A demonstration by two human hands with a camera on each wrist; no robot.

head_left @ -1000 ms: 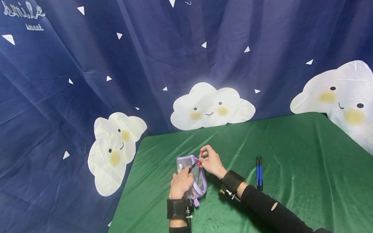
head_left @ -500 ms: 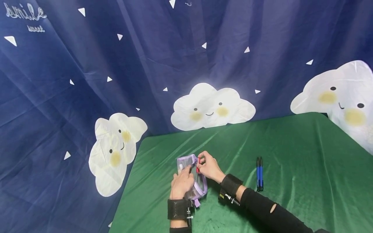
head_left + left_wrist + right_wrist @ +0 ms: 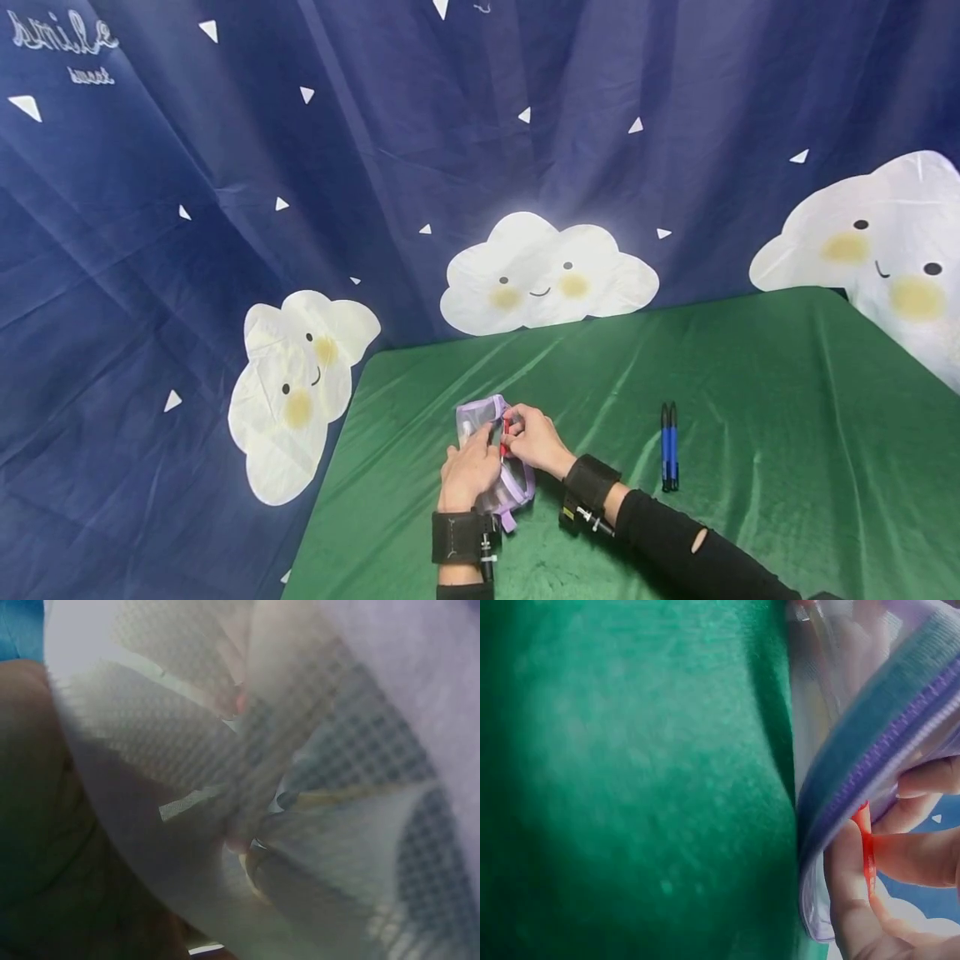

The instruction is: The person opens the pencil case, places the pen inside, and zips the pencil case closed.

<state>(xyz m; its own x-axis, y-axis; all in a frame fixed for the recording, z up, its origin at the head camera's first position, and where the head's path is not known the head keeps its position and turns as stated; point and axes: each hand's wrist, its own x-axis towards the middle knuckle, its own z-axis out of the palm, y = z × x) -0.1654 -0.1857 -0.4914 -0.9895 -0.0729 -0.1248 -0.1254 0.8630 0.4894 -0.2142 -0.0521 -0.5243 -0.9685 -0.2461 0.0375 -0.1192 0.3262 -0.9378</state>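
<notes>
A see-through mesh pencil pouch (image 3: 504, 500) with purple trim lies on the green cloth, its zipped mouth facing right. My left hand (image 3: 471, 473) grips the pouch near the edge of its mouth. With the thumb and fingers of my right hand (image 3: 536, 439) I pinch a red pen (image 3: 505, 433) at that mouth. In the right wrist view, the red pen (image 3: 867, 851) sits between thumb and finger, partly behind the purple zip (image 3: 885, 742). Its lower part is hidden. Mesh (image 3: 195, 742) fills most of the left wrist view, blurring what lies beyond.
Two blue pens (image 3: 669, 446) with black ends lie side by side on the green cloth (image 3: 772, 392), right of my hands. Behind the table hangs a dark blue curtain (image 3: 405, 108) printed with white clouds and triangles.
My right hand has moved left and down with the red pen, bringing it further into the pouch's mouth. The left hand and the pouch have hardly moved.
</notes>
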